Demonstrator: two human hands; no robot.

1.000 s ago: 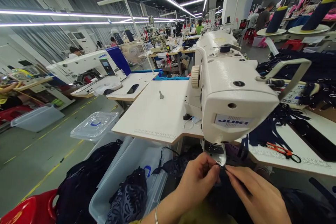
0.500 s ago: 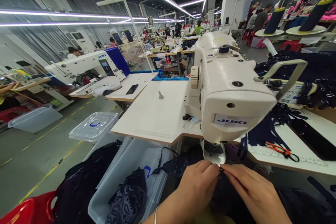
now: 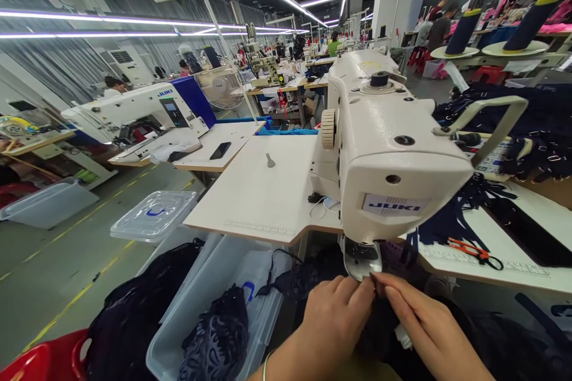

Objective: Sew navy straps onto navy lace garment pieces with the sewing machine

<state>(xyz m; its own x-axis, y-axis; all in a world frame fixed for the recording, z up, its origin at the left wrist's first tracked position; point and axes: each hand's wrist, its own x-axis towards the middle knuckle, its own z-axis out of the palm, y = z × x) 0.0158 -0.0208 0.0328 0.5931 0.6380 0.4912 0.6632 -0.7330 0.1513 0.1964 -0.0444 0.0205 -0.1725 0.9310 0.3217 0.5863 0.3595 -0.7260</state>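
A dark lace bra point(image 3: 300, 278) lies under the head of a white sewing machine point(image 3: 397, 172) and spreads left toward a bin. My left hand point(image 3: 339, 315) is closed, thumb and fingers pinching its edge just below the clear guard point(image 3: 361, 259) at the needle. Opposite it, my right hand point(image 3: 422, 312) pinches the same dark material, its fingertips almost meeting the left ones. The exact bit between the fingertips is mostly hidden. A small white piece point(image 3: 403, 336) shows beside my right palm.
Left of me stands a clear plastic bin point(image 3: 154, 333) with dark lace pieces in it. Orange-handled thread snips point(image 3: 474, 252), a black phone point(image 3: 527, 229) and navy straps point(image 3: 447, 220) lie on the right tabletop. A grey metal piece point(image 3: 270, 161) sits on the left tabletop.
My right hand has turned slightly and its fingertips have shifted a little left and up. The white piece beside it has come into sight. The view has swung slightly.
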